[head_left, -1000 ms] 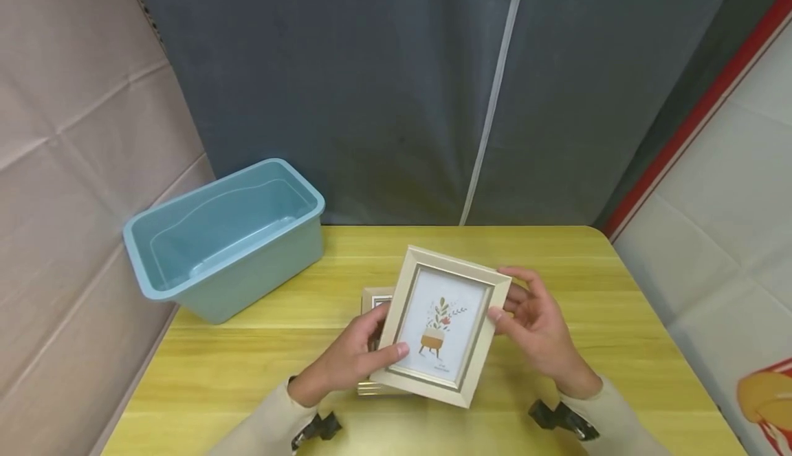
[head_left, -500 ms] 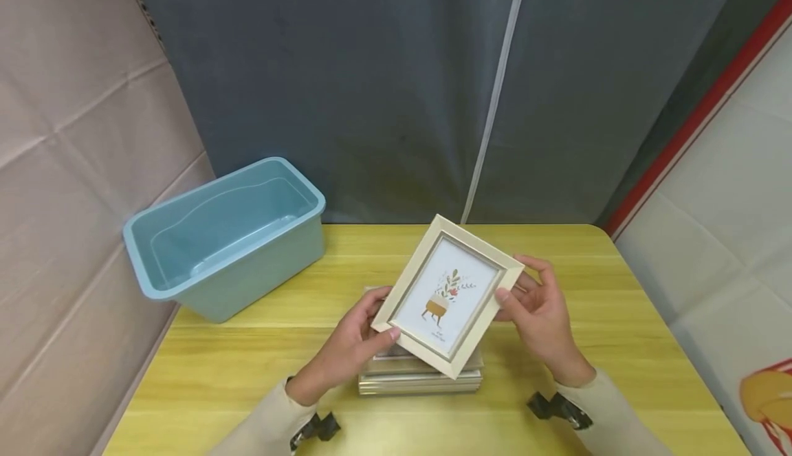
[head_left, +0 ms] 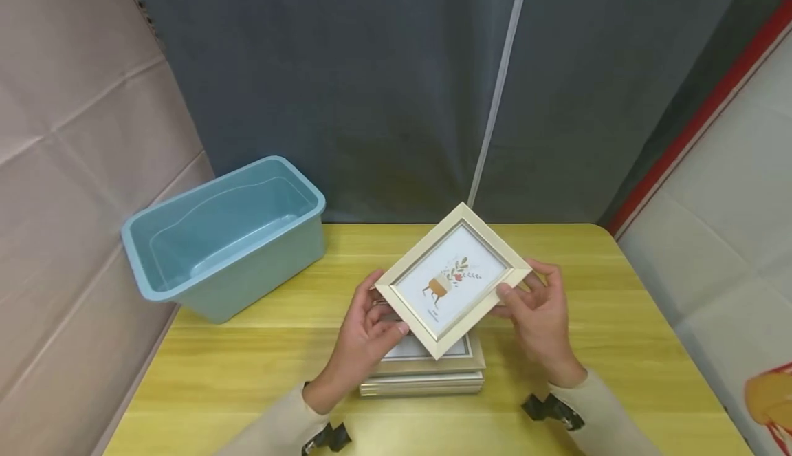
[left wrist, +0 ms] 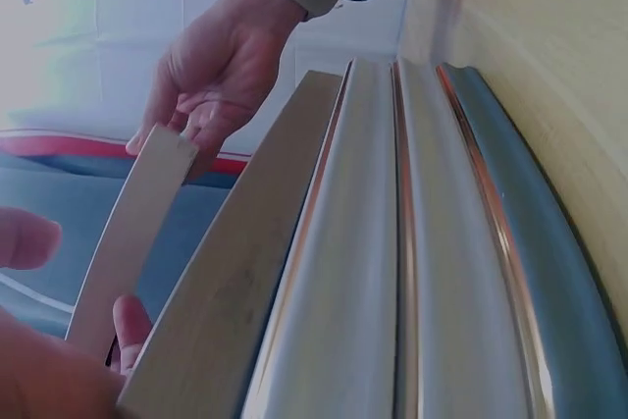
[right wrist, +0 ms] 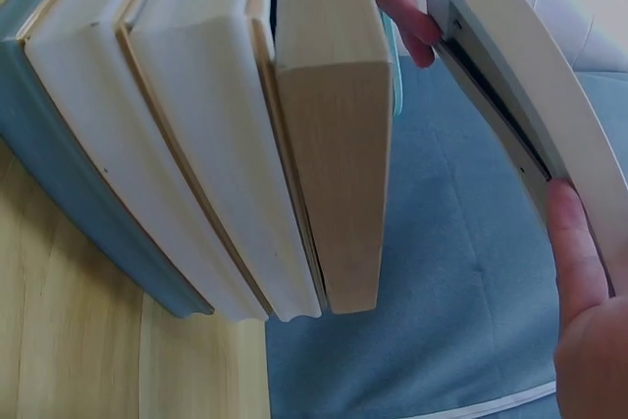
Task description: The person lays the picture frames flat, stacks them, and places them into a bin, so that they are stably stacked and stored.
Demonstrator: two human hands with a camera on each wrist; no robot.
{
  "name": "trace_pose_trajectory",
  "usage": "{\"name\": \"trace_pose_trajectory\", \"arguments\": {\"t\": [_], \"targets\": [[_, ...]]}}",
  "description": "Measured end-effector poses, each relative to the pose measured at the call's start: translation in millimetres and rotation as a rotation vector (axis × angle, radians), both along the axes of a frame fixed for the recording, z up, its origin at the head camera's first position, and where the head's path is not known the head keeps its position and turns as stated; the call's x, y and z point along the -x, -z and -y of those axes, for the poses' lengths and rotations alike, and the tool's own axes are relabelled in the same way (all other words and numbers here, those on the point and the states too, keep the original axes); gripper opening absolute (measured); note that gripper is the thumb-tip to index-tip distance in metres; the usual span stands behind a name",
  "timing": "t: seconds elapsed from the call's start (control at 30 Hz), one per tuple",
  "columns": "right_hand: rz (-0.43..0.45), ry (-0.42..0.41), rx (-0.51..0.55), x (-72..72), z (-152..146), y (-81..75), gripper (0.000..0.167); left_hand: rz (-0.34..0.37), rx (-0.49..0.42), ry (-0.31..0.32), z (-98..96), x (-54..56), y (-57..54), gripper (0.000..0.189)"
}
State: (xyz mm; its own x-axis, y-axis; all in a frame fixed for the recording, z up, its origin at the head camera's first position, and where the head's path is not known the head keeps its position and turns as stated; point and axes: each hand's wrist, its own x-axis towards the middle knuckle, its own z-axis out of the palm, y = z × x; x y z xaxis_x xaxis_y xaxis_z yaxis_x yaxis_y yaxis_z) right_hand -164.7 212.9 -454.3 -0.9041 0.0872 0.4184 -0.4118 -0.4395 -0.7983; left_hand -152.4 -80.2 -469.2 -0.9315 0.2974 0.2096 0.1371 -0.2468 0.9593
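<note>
Yellow wood-grain table (head_left: 247,366) beneath held picture frame (head_left: 453,280); dark grey curtain (head_left: 346,91) behind.

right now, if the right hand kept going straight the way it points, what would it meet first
The tilted picture frame, whose near corner the right hand holds. Past that, probably the dark curtain behind the table, though depth is unclear.

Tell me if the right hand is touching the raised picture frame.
Touching. In the head view, the right hand lays its thumb on the picture frame; the right wrist view shows a finger against the frame's back.
</note>
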Motion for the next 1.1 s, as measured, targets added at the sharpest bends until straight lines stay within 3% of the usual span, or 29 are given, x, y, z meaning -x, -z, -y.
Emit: {"name": "trace_pose_trajectory", "arguments": {"t": [0.17, 0.37, 0.47, 0.67, 0.93, 1.1], "targets": [[0.013, 0.033, 0.030, -2.6, 9.2, 1.8, 0.057, 0.020, 0.028, -0.057, -8.4, -4.9, -2.8, 0.107], [0.079, 0.045, -0.067, -7.7, 14.4, 3.0, 0.056, 0.086, 0.060, -0.073, -9.4, -7.1, -1.5, 0.106], [0.076, 0.026, -0.121, -8.9, 12.2, 2.8, 0.050, 0.076, 0.065, -0.073, -5.1, -8.0, -0.8, 0.102], [0.053, -0.027, -0.176, -9.3, 6.5, 2.0, 0.042, 0.049, 0.032, -0.018, 6.3, -9.4, -4.1, 0.098], [0.002, -0.069, -0.234, -8.2, 2.9, 1.0, 0.052, 0.040, 0.016, 0.068, 19.7, -7.7, -6.5, 0.096], [0.037, -0.063, -0.369, -9.6, 0.6, -0.4, 0.052, 0.021, 0.016, 0.104, 32.2, -2.3, -8.1, 0.091]]}}
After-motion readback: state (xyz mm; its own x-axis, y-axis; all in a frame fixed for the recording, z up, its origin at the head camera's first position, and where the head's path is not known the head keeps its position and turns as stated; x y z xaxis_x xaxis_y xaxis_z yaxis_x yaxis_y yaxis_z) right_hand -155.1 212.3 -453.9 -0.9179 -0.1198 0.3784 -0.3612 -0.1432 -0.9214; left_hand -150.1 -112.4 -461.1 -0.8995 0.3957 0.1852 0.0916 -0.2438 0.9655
